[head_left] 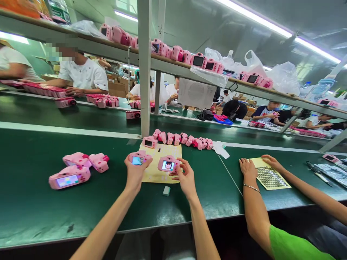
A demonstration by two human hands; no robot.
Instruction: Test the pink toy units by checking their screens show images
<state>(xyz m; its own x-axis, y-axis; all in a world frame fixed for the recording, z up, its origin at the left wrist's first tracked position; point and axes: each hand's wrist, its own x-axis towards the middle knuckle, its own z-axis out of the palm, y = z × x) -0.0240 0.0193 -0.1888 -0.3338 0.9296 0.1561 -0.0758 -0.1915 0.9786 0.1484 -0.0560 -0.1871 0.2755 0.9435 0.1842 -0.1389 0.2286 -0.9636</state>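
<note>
My left hand point(135, 172) grips a pink toy camera point(137, 159) whose screen is lit. In my right hand point(186, 177) is another pink toy camera point(168, 165), its screen showing a face picture. Both are held over a yellow sheet point(151, 176) on the green table point(108, 202). One more pink camera point(149, 142) with a dark screen stands at the sheet's far left corner. A small whitish-green block point(166, 191) lies just in front of the sheet. On the left, a pink camera with a lit screen point(69, 177) sits beside others point(99, 162).
Behind the sheet runs a row of pink cameras point(184, 139), ending at a white scrap point(221, 149). At right, a co-worker's hands point(248, 169) touch a sticker sheet point(272, 174). A metal post point(144, 72) and a loaded shelf point(179, 65) rise beyond.
</note>
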